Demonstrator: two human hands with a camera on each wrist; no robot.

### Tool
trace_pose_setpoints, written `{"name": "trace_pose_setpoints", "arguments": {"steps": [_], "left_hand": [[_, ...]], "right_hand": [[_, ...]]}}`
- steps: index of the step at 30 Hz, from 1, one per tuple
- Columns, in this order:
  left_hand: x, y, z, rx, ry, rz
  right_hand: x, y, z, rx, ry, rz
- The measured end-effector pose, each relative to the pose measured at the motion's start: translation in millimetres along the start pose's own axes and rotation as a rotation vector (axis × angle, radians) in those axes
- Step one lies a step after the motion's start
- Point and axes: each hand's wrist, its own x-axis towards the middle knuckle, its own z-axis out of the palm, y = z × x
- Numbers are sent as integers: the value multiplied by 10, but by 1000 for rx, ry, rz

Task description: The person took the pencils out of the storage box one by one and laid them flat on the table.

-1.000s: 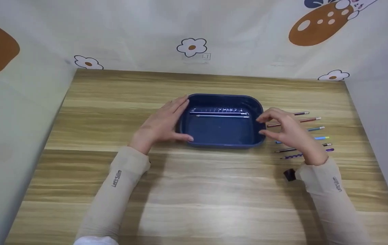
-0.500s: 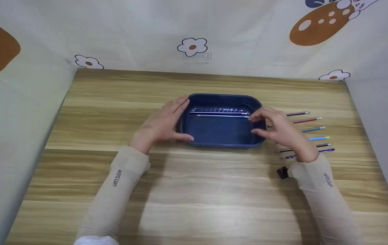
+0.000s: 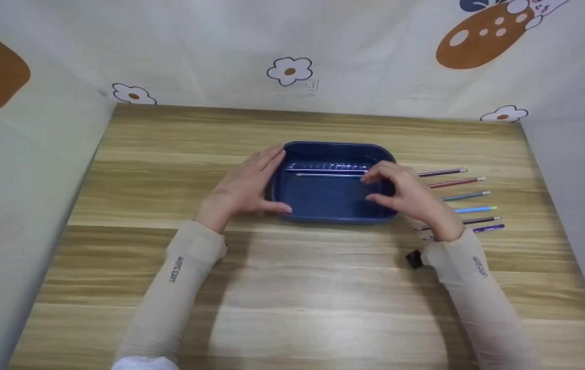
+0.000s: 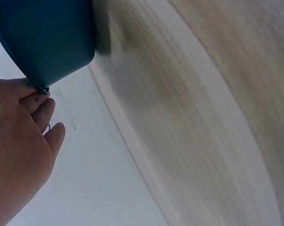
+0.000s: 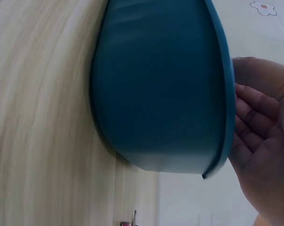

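Note:
My left hand (image 3: 241,187) rests at the left end of a dark blue rectangular box (image 3: 338,220). Its straight fingers lie along the rim, the thumb over the near corner; in the left wrist view the fingertips (image 4: 45,110) are right at the rim. Two pencils lie crosswise inside the box near its far wall, a dark one and a pale pencil (image 3: 323,175). Over the box's right end hangs my right hand (image 3: 405,190), thumb and fingers apart with nothing between them. Its fingertips overlap the pencils' right ends in the head view, and the box wall hides part of it in the right wrist view.
Several pencils lie in a spread row right of the box, among them a red pencil (image 3: 459,182) and a light blue pencil (image 3: 477,209); the right arm covers some tips. Pale patterned sheets (image 3: 210,56) enclose the wooden table (image 3: 292,308) at the back and sides.
My right hand has moved left from the box's right rim to over its inside, thumb and fingers still apart. The left hand, the box and the pencils have stayed put.

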Motion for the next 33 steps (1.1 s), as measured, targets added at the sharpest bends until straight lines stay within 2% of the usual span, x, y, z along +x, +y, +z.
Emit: {"name": "trace_pose_setpoints", "arguments": {"steps": [9,16,33], "left_hand": [[2,2,-5,-1,-3,3],[2,-3,0,9,0,10],[6,-13,-4,-10,2,17]], "right_hand": [[127,7,125,7,-32,3],[236,11,214,-6,-22,-5],[467,63,320,-13,-71,97]]}}
